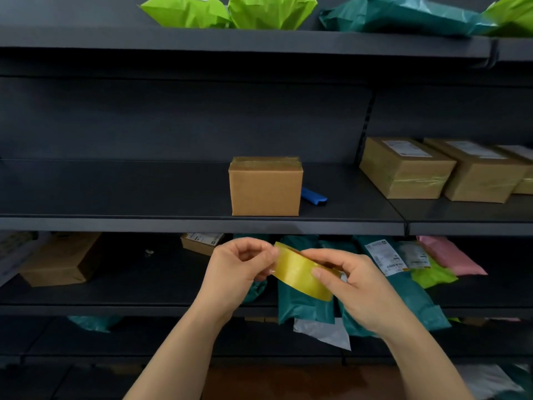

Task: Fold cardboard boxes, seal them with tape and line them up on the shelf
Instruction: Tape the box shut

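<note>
One taped box [265, 187] stands on the shelf [115, 192]; my right fingers [317, 273] clamp the tape [300, 281], left fingers [268, 254] pinch its end; more probably remain.

Left hand [236, 267], right hand [357, 287]: bare; forearms [178, 350] uncovered (nails short, plain).

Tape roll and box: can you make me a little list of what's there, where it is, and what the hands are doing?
tape roll: yellowish, see-through, held in front of the lower shelves
right hand: grips the tape roll
left hand: pinches the tape roll's edge
cardboard box: closed, tape over its top, standing on the middle shelf
blue tool: lying on that shelf at the box's right, partly hidden
labelled boxes: side by side further right
</note>
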